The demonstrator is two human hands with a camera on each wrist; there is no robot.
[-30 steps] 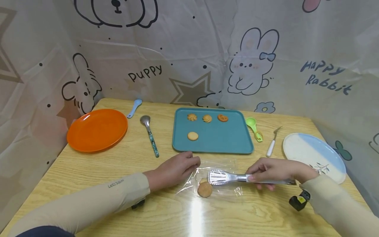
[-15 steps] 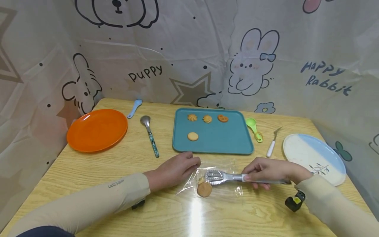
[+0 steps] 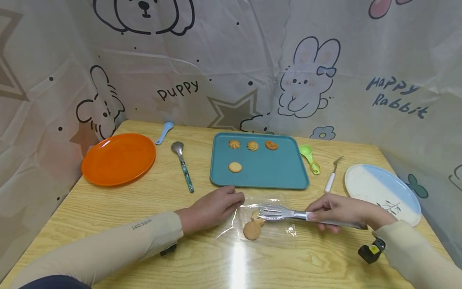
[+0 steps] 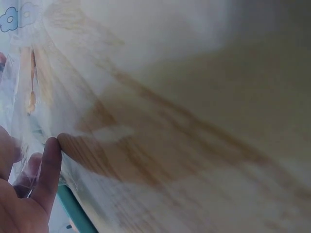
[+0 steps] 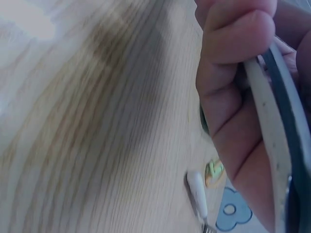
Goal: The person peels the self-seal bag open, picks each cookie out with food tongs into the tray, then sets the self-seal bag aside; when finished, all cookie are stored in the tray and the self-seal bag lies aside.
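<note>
My left hand [image 3: 216, 206] pinches the left edge of a clear plastic bag [image 3: 279, 237], which lies on the table. In the left wrist view, the fingers [image 4: 46, 179] are against the thin film. My right hand [image 3: 341, 210] grips metal tongs [image 3: 301, 215] by the arms, which also show in the right wrist view. The slotted tong head lies at the bag, pointing left, touching or very near the cookies. A round brown cookie [image 3: 252, 230] lies in the bag, with one or more paler cookies [image 3: 257, 216] behind it, partly covered by the tongs.
Behind the bag, a teal tray [image 3: 274, 168] bears several cookies. An orange plate [image 3: 119, 160], blue spoon [image 3: 165, 132] and metal spoon [image 3: 184, 168] lie left. A green spoon [image 3: 306, 152], white-handled fork [image 3: 330, 180] and blue-white plate [image 3: 368, 184] are right. A printed curtain [image 3: 231, 60] encloses the table.
The tongs shifted slightly left, then back right past where they were. The cookies in the bag have spread and moved a little right. My left hand has stayed in place.
</note>
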